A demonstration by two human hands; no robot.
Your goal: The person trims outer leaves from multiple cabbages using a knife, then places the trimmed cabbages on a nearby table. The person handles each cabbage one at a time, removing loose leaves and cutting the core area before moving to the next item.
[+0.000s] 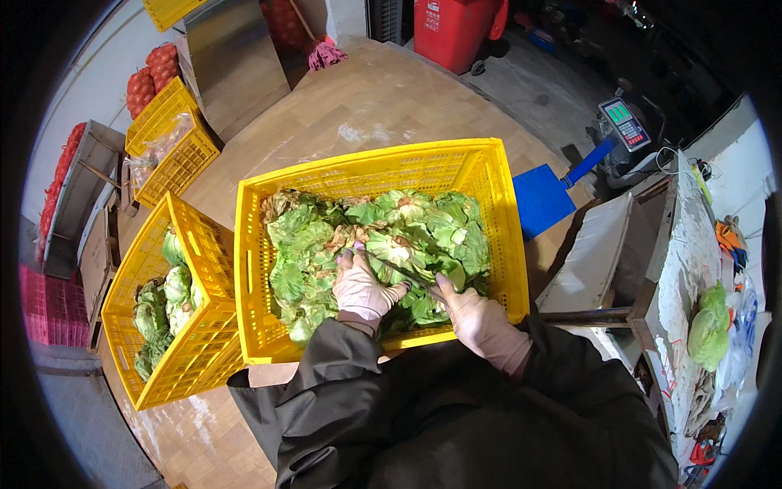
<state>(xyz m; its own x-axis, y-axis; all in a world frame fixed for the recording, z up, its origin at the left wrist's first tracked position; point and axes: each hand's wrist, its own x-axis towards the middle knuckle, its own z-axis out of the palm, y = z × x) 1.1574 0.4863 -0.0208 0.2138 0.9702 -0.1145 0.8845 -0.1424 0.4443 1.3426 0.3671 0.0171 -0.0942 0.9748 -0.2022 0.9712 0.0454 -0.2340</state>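
A large yellow plastic crate in front of me is heaped with green lettuce leaves, several of them wilted and brown. My left hand, in a pale pink glove with bare fingertips, grips a lettuce head near the crate's middle, thumb and fingers spread around it. In a matching glove, my right hand holds a thin dark knife. Its blade points up and left across the leaves towards my left hand. The leaves partly hide the blade and the left fingers.
A tilted yellow crate at left contains lettuce heads. To the right are a blue-platform scale and a white-topped bench bearing a lettuce. A red wheeled bin and a pink mop stand farther off.
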